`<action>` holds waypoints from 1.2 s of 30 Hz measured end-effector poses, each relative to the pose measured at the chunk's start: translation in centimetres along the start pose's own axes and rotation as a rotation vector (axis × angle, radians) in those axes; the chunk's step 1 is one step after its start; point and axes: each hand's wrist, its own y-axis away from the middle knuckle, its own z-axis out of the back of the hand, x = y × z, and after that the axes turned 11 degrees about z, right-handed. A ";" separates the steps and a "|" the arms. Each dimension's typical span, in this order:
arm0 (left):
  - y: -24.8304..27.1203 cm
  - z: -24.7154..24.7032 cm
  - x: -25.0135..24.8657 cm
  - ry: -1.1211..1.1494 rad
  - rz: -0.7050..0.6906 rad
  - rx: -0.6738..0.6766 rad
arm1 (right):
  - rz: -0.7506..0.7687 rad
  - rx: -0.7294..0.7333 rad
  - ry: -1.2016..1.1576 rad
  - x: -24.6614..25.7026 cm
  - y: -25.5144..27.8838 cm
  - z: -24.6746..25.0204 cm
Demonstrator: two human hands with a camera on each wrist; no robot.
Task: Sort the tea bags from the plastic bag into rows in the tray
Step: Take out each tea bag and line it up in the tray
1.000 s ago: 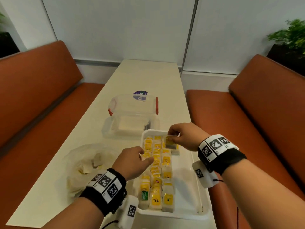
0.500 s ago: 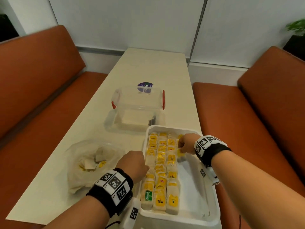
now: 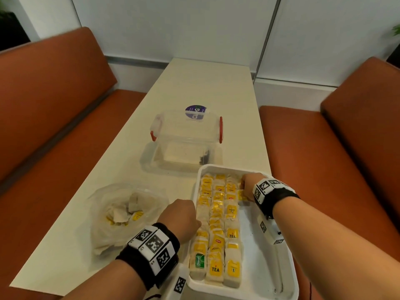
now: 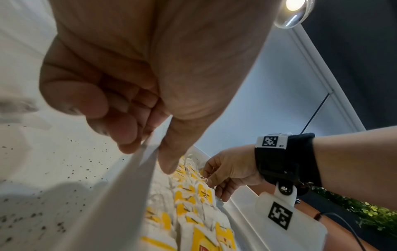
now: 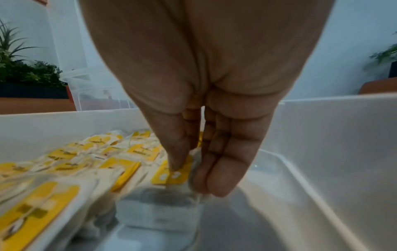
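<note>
your left hand (image 3: 180,215): thumb and fingers pinch the white tray's (image 3: 268,276) left rim | your right hand (image 3: 249,184): fingers nearly straight, pinching a yellow-tagged tea bag (image 5: 171,171) at tray's far end, beside third row | plastic bag (image 3: 121,213): on table, left of tray, some bags inside

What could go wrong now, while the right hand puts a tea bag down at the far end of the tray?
1. The right hand pinches the tea bag close beside the third row; its fingers could push neighbouring bags out of line.
2. The left hand pinches the tray rim; a tug might shift the rows.
3. The bag's paper looks thin and might tear.
</note>
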 end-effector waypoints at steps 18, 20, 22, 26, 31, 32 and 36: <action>0.4 7.3 14.3 -0.237 0.082 -0.149 | 0.463 -0.188 -0.288 18.4 7.5 6.3; 0.1 6.1 14.9 -0.287 0.015 -0.091 | 0.470 -0.156 -0.241 20.2 7.3 5.5; 0.0 4.7 15.4 -0.350 -0.028 -0.024 | 0.458 -0.111 -0.192 21.2 7.2 4.9; 0.0 3.6 16.6 -0.383 0.023 0.031 | 0.456 -0.053 -0.145 22.3 7.4 3.7; -1.8 4.0 16.2 -0.255 0.027 -0.094 | 0.488 -0.085 -0.222 23.1 8.2 3.2; -2.1 3.8 15.9 -0.308 0.016 -0.075 | 0.495 -0.093 -0.238 23.2 8.4 3.3; -2.9 3.3 15.8 -0.510 0.042 0.140 | 0.499 -0.102 -0.259 23.4 8.9 3.3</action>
